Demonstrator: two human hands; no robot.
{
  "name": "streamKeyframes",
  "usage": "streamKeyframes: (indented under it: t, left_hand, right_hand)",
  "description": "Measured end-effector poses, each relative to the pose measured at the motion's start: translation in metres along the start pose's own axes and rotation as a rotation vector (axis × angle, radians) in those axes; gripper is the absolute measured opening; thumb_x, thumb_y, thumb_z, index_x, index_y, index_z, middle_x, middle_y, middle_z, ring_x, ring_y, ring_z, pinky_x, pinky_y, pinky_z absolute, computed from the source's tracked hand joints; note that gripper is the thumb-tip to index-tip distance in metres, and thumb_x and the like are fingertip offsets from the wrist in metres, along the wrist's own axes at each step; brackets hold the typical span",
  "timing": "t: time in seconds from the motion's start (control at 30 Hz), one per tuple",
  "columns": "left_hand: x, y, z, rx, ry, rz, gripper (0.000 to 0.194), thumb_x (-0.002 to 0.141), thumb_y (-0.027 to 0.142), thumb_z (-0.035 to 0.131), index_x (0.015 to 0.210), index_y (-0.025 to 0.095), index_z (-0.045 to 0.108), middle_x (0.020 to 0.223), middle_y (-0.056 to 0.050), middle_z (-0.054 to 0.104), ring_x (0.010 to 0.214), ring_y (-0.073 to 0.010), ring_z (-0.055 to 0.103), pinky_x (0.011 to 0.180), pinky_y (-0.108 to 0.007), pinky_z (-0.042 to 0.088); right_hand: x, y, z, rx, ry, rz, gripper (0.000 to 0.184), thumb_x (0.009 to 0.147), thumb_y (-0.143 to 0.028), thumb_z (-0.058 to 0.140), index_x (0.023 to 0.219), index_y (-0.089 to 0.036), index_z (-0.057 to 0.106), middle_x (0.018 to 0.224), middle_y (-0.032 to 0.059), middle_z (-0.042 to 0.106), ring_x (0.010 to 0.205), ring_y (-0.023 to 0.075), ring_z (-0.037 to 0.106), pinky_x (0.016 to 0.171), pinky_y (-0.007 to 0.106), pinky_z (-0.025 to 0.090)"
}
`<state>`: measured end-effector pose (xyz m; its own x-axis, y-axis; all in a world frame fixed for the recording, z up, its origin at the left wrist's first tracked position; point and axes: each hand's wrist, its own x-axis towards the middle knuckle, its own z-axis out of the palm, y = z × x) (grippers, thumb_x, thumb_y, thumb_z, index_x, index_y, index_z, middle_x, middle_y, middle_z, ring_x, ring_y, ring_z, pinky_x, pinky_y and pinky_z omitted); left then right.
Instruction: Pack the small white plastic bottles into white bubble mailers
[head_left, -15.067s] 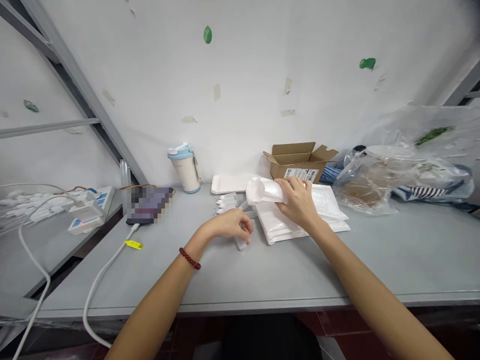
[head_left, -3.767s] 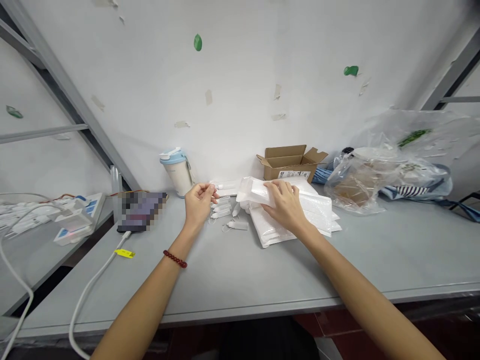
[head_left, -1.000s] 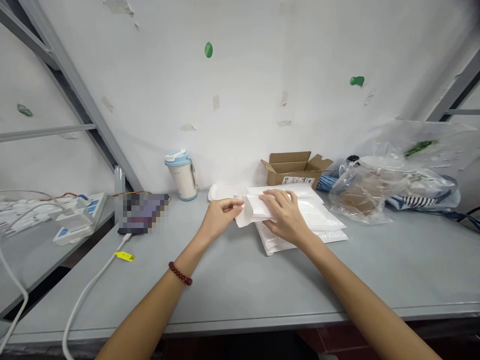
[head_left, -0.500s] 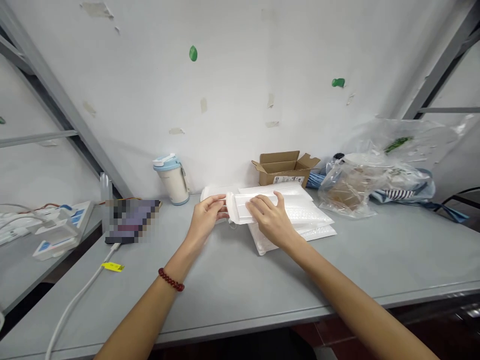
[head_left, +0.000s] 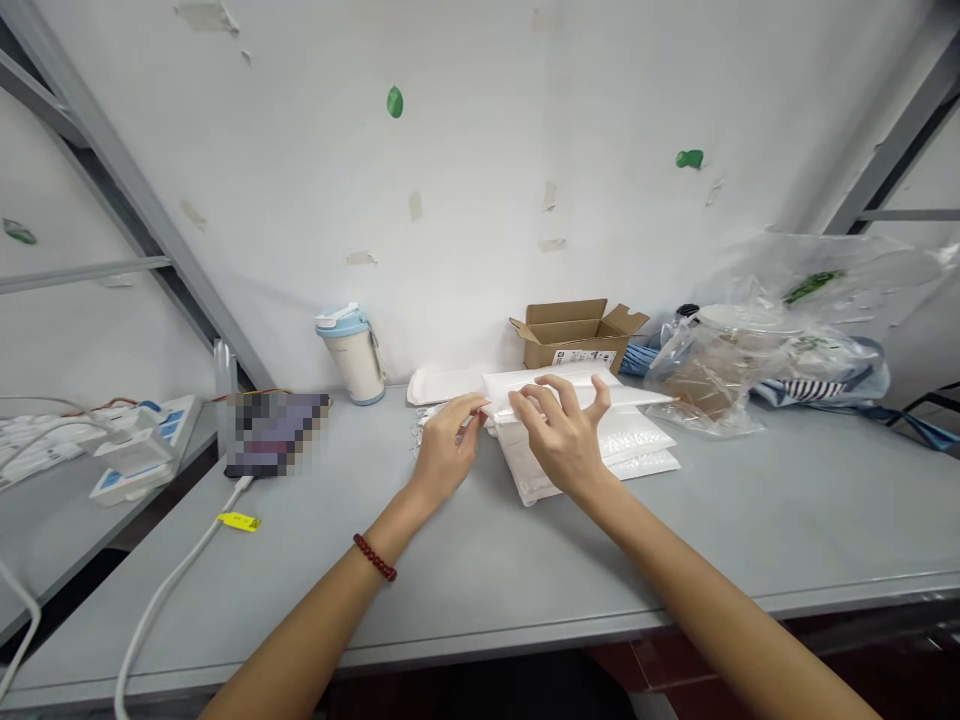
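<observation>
A stack of white bubble mailers (head_left: pixel 637 435) lies on the grey table in front of me. My left hand (head_left: pixel 448 445) is closed in a pinch at the left corner of the top mailer (head_left: pixel 514 380), its thumb and fingertips together there. Over the same mailer, my right hand (head_left: pixel 564 430) has its fingers bent and spread apart, fingertips at or just above the surface. Whether they press on it I cannot tell. Behind my left hand lies a flat white piece (head_left: pixel 450 385), with small pale wiry bits (head_left: pixel 424 425) partly hidden by the hand.
An open cardboard box (head_left: pixel 570 345) stands behind the mailers. To the right are clear plastic bags (head_left: pixel 712 380) around a lidded tub. On the left are a cream tumbler (head_left: pixel 356 360), a blurred phone-like device (head_left: pixel 277 435) and its white cable (head_left: pixel 172 580).
The small white packet held between both hands is no longer in them. My left hand has moved right to the top mailer's corner, and the right hand's fingers have spread and lifted.
</observation>
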<state>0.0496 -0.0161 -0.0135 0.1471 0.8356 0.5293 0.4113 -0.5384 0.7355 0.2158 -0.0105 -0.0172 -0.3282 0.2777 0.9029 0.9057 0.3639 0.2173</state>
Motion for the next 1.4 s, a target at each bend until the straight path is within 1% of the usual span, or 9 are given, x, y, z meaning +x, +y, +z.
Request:
streamKeyframes:
  t: [0.27, 0.4, 0.57, 0.8, 0.9, 0.97, 1.13, 1.23, 1.4]
  left_hand:
    - [-0.009, 0.016, 0.022, -0.392, -0.083, -0.304, 0.017, 0.085, 0.031, 0.053, 0.077, 0.016, 0.057, 0.058, 0.001, 0.057, 0.054, -0.0126, 0.057, 0.057, -0.026, 0.050]
    - [-0.011, 0.019, 0.029, -0.545, -0.196, -0.564, 0.017, 0.085, 0.021, 0.053, 0.069, 0.015, 0.053, 0.053, -0.001, 0.058, 0.049, -0.0120, 0.059, 0.054, -0.024, 0.049]
    - [-0.011, 0.019, 0.031, -0.610, -0.210, -0.721, 0.021, 0.086, 0.015, 0.051, 0.065, 0.013, 0.053, 0.052, -0.004, 0.061, 0.048, -0.0108, 0.060, 0.053, -0.022, 0.049]
    - [-0.001, 0.000, 0.022, -0.427, -0.189, -0.657, 0.019, 0.085, 0.024, 0.050, 0.071, 0.013, 0.057, 0.066, -0.006, 0.067, 0.050, -0.0114, 0.062, 0.050, -0.023, 0.048]
    - [0.014, -0.023, 0.001, -0.167, -0.032, -0.571, 0.013, 0.080, 0.023, 0.050, 0.075, 0.014, 0.059, 0.071, -0.005, 0.068, 0.047, -0.0104, 0.057, 0.048, -0.023, 0.045]
    - [0.025, -0.041, -0.019, 0.224, 0.110, -0.465, 0.014, 0.077, 0.023, 0.050, 0.075, 0.015, 0.062, 0.076, -0.005, 0.070, 0.059, -0.0139, 0.062, 0.057, -0.024, 0.047]
    - [0.048, -0.077, -0.057, 0.423, 0.189, -0.481, 0.016, 0.071, 0.017, 0.050, 0.070, 0.013, 0.065, 0.086, -0.012, 0.072, 0.090, -0.0263, 0.065, 0.081, -0.033, 0.046]
    - [0.059, -0.089, -0.056, 0.454, 0.182, -0.496, 0.022, 0.071, 0.017, 0.050, 0.082, 0.012, 0.068, 0.078, -0.011, 0.071, 0.087, -0.0262, 0.065, 0.080, -0.033, 0.046]
    - [0.082, -0.104, -0.040, 0.400, 0.100, -0.550, 0.041, 0.067, 0.015, 0.053, 0.106, 0.012, 0.065, 0.045, 0.000, 0.058, 0.053, -0.0198, 0.061, 0.059, -0.027, 0.045]
  right_hand:
    - [0.002, 0.008, -0.001, 0.029, 0.027, 0.058, 0.026, 0.088, -0.009, 0.042, 0.101, -0.023, 0.060, 0.092, 0.0030, 0.066, 0.094, 0.0177, 0.056, 0.101, 0.045, 0.013]
    - [-0.001, 0.015, 0.010, 0.079, -0.114, 0.065, 0.028, 0.087, -0.005, 0.038, 0.089, -0.021, 0.061, 0.088, 0.0049, 0.064, 0.086, 0.0177, 0.053, 0.096, 0.043, 0.021]
    - [-0.008, 0.020, 0.021, 0.165, -0.279, 0.138, 0.016, 0.089, -0.025, 0.047, 0.089, -0.018, 0.062, 0.096, 0.0093, 0.061, 0.091, 0.0220, 0.051, 0.084, 0.039, 0.030]
    - [-0.013, 0.021, 0.027, 0.221, -0.476, 0.260, 0.019, 0.089, -0.031, 0.048, 0.089, -0.018, 0.062, 0.092, 0.0092, 0.060, 0.089, 0.0235, 0.051, 0.076, 0.036, 0.034]
    - [-0.011, 0.020, 0.025, 0.227, -0.529, 0.311, 0.019, 0.089, -0.031, 0.048, 0.090, -0.018, 0.063, 0.094, 0.0095, 0.059, 0.091, 0.0238, 0.051, 0.077, 0.036, 0.035]
    - [-0.008, 0.019, 0.023, 0.228, -0.569, 0.331, 0.020, 0.089, -0.031, 0.047, 0.092, -0.018, 0.063, 0.096, 0.0099, 0.059, 0.093, 0.0240, 0.050, 0.078, 0.036, 0.036]
    - [-0.006, 0.018, 0.021, 0.254, -0.579, 0.330, 0.021, 0.090, -0.030, 0.046, 0.092, -0.016, 0.062, 0.097, 0.0105, 0.058, 0.094, 0.0238, 0.049, 0.079, 0.035, 0.036]
    - [-0.006, 0.020, 0.021, 0.265, -0.540, 0.324, 0.020, 0.089, -0.029, 0.047, 0.092, -0.016, 0.062, 0.098, 0.0108, 0.058, 0.093, 0.0237, 0.049, 0.078, 0.035, 0.037]
    - [-0.004, 0.023, 0.019, 0.260, -0.488, 0.325, 0.020, 0.089, -0.029, 0.049, 0.095, -0.015, 0.062, 0.098, 0.0108, 0.059, 0.094, 0.0242, 0.050, 0.077, 0.035, 0.037]
